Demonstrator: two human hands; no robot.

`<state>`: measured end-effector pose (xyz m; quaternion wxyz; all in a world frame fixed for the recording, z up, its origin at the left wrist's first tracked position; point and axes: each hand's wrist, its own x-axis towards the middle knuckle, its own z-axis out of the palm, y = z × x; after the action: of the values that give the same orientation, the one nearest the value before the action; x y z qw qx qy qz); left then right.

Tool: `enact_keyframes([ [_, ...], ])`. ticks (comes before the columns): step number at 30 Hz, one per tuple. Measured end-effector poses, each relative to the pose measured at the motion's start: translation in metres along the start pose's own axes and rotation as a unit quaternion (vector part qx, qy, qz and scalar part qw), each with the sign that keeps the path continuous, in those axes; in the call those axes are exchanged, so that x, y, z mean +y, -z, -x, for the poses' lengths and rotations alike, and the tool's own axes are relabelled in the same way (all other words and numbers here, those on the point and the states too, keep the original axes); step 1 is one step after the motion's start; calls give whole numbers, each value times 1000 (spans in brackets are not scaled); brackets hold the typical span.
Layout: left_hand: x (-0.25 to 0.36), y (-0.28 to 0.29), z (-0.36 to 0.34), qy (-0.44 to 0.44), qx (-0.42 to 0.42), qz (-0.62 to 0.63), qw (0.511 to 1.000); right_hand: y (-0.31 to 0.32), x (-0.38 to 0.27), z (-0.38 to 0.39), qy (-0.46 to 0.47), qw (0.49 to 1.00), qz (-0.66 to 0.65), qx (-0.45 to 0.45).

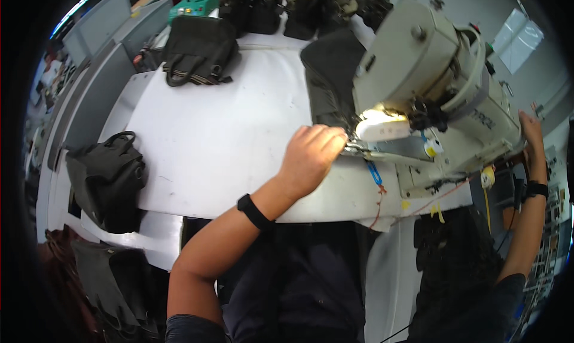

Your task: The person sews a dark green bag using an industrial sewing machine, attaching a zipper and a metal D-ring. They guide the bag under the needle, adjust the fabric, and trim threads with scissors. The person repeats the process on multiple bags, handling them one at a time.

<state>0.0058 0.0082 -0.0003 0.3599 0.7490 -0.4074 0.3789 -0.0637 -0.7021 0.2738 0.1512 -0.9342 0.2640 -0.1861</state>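
Has left hand (312, 159) at the needle end of the sewing machine (412, 50), fingers bent and close together, fingertips beside the white lamp (382, 129). Cannot tell whether actually pinching fabric or metal there, fingertips being partly hidden. Reaches right hand (531, 127) out to the far-right end of the same machine, thumb side up; cannot tell how far closed or on what, contact too small and cut off by the machine body. Has dark bag piece (332, 74) lying flat on the white table (233, 139), just beyond left hand, left of the machine head, near end running down to the fingers, far end pointing away; well apart from right hand. Shows blue tag-like piece (374, 173) on the near side of the machine, right of and nearer than left fingertips. Shows finished-looking dark bag (200, 47) at far left on the table, with another dark handled bag (107, 184) at the left edge, both well apart from left hand
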Motion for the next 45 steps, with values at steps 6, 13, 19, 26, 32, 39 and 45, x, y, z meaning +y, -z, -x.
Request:
enact_keyframes([
  [6,-1,-5,1,-7,-30,1,1000,-37,9,-56,27,1000,-12,-7],
  [13,-5,-2,3,1,-37,-22,999,-148,-5,113,-20,873,-335,355],
  [19,-2,0,-6,-28,-31,-38,998,-130,55,132,43,885,-347,307],
  [26,-4,-8,-4,-27,-30,-61,997,-50,-28,50,18,964,-171,204],
  [32,-4,-2,-6,-42,-57,-70,995,-136,-38,131,38,848,-281,448],
  [39,-8,0,-7,-68,-57,-53,995,-157,-17,136,-3,843,-270,466],
  [45,-11,-5,-7,-86,-41,-45,994,-156,7,129,-50,864,-256,431],
])
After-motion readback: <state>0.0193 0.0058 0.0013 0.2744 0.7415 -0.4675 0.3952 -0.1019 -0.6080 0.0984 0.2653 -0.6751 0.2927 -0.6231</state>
